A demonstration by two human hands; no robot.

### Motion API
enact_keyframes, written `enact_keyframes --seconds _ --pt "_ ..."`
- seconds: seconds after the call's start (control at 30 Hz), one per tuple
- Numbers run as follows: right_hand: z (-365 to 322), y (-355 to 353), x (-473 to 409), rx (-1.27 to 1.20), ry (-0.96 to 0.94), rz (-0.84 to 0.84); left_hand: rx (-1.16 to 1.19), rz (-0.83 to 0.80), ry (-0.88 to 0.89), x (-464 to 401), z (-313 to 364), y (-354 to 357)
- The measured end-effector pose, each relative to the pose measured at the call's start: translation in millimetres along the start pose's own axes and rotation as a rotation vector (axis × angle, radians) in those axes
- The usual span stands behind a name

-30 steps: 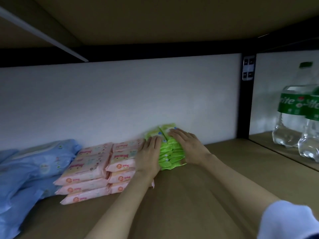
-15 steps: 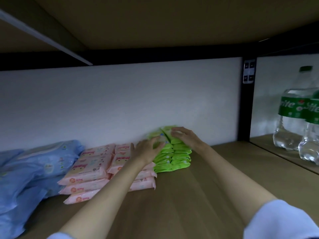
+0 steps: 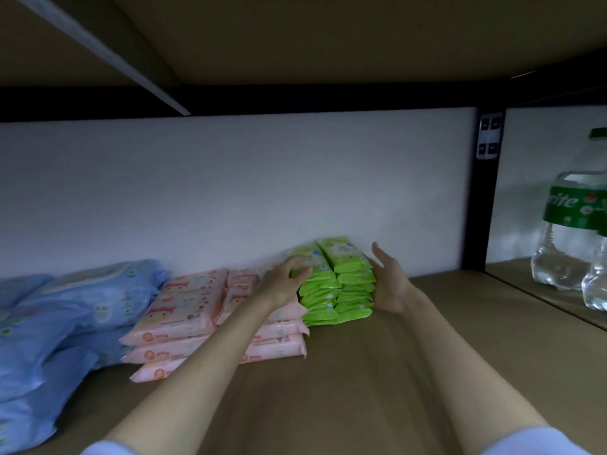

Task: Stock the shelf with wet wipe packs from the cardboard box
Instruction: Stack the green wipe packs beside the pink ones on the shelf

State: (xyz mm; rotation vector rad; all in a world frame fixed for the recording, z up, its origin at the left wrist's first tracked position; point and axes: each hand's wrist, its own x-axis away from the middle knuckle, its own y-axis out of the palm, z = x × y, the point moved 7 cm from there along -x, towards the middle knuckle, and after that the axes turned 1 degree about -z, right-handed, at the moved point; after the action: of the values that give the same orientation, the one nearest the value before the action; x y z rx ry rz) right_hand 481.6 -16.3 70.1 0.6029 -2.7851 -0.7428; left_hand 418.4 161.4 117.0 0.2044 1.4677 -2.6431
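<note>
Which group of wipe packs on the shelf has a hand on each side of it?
The green packs: left hand and right hand flank them. The pink packs and blue packs lie further left.

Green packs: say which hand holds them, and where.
Neither holds them. The left hand rests its fingers on the top left of the green packs; the right hand is open beside their right side.

Shelf board (image 3: pixel 377 382): brown, flat.
On it, left to right: blue packs (image 3: pixel 65 323); pink wipe stacks (image 3: pixel 184 310); green wipe stacks (image 3: pixel 341 284).
</note>
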Motion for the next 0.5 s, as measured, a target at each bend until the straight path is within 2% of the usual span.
enact_keyframes --seconds 0.1,0.27,0.33,0.4,0.5 --pt "4 14 5 0.129 -0.016 -0.021 0.0 0.001 0.008 0 1 0" --pt "-1 10 1 0.199 -0.068 0.08 -0.065 0.052 0.012 3 6 1" --pt "-12 7 -4 0.275 -0.167 0.168 -0.075 0.076 0.031 7 7 -4" --pt "-29 16 4 0.467 -0.352 0.224 -0.14 0.112 0.049 20 3 -13" --pt "-33 26 5 0.604 -0.415 0.204 -0.379 0.183 0.104 49 -11 -25"
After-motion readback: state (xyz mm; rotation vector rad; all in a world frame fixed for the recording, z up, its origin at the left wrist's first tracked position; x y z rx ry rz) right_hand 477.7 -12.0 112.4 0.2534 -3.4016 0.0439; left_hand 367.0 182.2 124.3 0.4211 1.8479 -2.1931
